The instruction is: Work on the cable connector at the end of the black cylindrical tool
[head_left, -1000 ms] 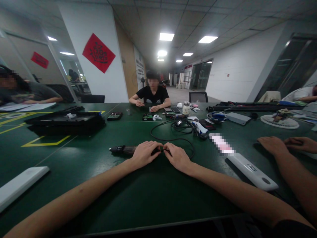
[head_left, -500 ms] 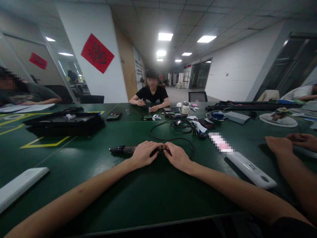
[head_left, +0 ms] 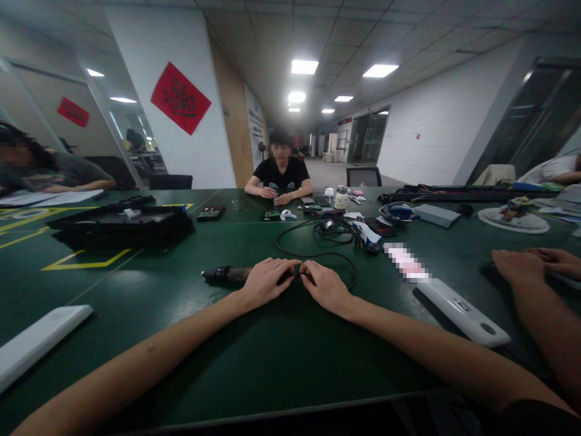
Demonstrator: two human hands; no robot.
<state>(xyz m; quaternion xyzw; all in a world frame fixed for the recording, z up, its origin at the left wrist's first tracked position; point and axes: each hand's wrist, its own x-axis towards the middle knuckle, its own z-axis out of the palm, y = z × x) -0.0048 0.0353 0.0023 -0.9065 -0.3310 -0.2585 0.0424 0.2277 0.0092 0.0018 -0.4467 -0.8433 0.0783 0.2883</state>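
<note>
A big green table [head_left: 281, 363] fills the room in front of the person. On its left side sits a wide black case [head_left: 120, 225], next to some yellow lines painted on the top. A long white bar [head_left: 463, 312] lies to the right of the person's arms, and a flat white slab [head_left: 40, 342] lies at the left edge, well apart from both hands.

Another person in a black shirt [head_left: 280, 172] sits at the far side of the table, hands resting on it. Someone else's hand [head_left: 517, 266] lies flat on the table at the right (it does not belong to the person with the camera).

A black cord [head_left: 313, 242] makes a loose loop in the middle of the table and runs down to where the two hands meet. A dark, stick-shaped tool [head_left: 224, 274] lies flat on the table, its tip pointing left.

The left hand [head_left: 267, 281] lies over the back end of the tool with its fingers curled around it. The right hand [head_left: 324, 286] is just beside it, fingers drawn narrow and pinching the end of the cord. The fingertips of both hands touch there. That spot is small and dark, so I cannot tell if the cord is plugged into the tool.
</note>
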